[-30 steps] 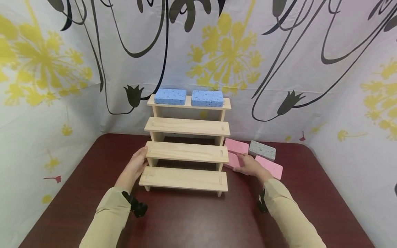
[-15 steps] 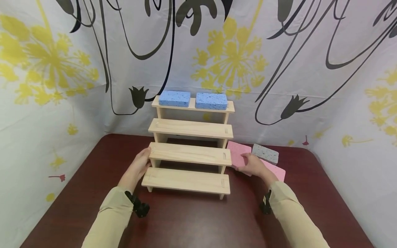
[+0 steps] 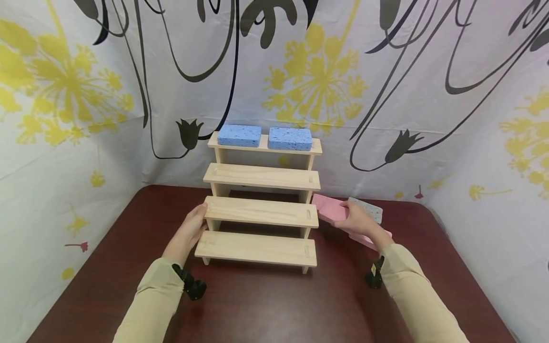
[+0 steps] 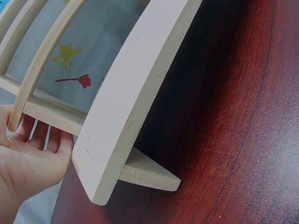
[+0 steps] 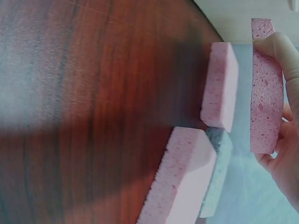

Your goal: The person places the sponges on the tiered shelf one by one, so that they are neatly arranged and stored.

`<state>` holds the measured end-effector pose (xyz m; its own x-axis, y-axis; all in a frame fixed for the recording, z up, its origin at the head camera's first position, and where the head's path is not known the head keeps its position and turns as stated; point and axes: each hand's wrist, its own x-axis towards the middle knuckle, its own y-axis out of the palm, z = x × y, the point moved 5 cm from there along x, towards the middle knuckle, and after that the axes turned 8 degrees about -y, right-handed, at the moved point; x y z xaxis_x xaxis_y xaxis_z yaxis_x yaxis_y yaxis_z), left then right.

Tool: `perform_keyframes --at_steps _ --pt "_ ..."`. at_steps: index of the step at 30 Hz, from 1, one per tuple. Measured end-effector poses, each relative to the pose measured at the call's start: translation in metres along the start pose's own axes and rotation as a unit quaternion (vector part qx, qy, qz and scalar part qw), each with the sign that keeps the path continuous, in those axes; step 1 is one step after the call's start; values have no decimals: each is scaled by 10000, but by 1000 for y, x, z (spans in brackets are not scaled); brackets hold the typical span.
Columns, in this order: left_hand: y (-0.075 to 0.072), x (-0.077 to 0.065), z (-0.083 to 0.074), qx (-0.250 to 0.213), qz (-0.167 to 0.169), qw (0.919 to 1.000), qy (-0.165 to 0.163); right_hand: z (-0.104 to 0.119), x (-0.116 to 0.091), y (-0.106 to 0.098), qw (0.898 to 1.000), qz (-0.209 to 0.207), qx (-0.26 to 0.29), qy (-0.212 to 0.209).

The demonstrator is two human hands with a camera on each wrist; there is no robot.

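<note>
A four-step wooden stand (image 3: 257, 247) rises at the centre of the head view. My left hand (image 3: 188, 231) grips it at the left end of the second step from the bottom, with fingers tucked under that board beside the side panel in the left wrist view. To the right of the stand, my right hand (image 3: 359, 221) pinches a pink sponge (image 5: 266, 100) between thumb and fingers, lifted off the table. Below it lie two more pink sponges (image 5: 182, 175) and a grey sponge (image 5: 218, 170), close together.
Two blue sponges (image 3: 239, 136) sit side by side on the top step. The stand and loose sponges are on a dark red-brown table (image 3: 266, 305). A white patterned sheet (image 3: 429, 166) hangs behind and at both sides.
My right hand has taken hold of a pink sponge beside the stand and raised it, shifting slightly right. My left hand stays at the stand.
</note>
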<state>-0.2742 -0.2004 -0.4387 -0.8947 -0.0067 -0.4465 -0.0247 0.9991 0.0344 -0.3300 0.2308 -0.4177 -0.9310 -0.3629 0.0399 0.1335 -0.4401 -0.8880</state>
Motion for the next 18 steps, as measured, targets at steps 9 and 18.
perform_keyframes --at_steps 9,18 --pt "2 -4 -4 -175 49 9998 68 11 -5 -33 9996 -129 -258 -49" --pt "3 -5 -4 -230 54 9997 73 27 -8 -58 9993 -135 -244 -235"
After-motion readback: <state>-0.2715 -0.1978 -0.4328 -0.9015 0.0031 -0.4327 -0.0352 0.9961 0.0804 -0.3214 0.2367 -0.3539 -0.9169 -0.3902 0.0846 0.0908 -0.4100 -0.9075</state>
